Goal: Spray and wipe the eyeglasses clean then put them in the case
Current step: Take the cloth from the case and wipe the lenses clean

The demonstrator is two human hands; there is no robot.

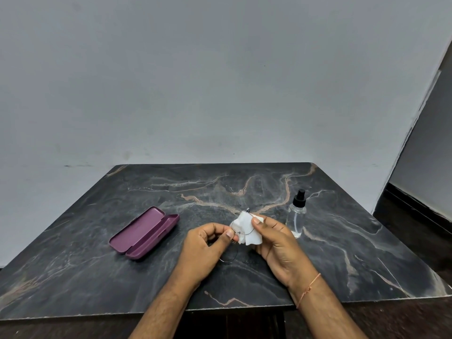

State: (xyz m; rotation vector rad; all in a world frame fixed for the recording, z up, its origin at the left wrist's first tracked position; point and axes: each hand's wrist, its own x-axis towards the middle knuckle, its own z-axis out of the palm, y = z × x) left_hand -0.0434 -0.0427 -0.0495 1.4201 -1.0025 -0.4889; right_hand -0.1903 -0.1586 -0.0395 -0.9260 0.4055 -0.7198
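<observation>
Wiping stage, judged from the layout: the eyeglasses [241, 231], thin dark wire frame, are held above the bench [244, 182] between both hands, near its front centre. My left hand [208, 248] has its fingers [230, 233] pinched narrow on the frame by one lens; a temple arm loops down below that hand. My right hand [278, 243] presses a white tissue [247, 228] around the other lens, thumb on top, fingers closed behind it.

Risks noted:
- Frame looks thin; squeezing or twisting between the two grips could bend it.
- Tissue is crumpled; a dry fold may drag grit and smear the lens.
- Spray bottle [296, 216] stands upright just beyond my right hand; a sideways wrist sweep could tip it.
- Purple case [144, 233] lies open, well left, clear of both hands; low risk.
</observation>
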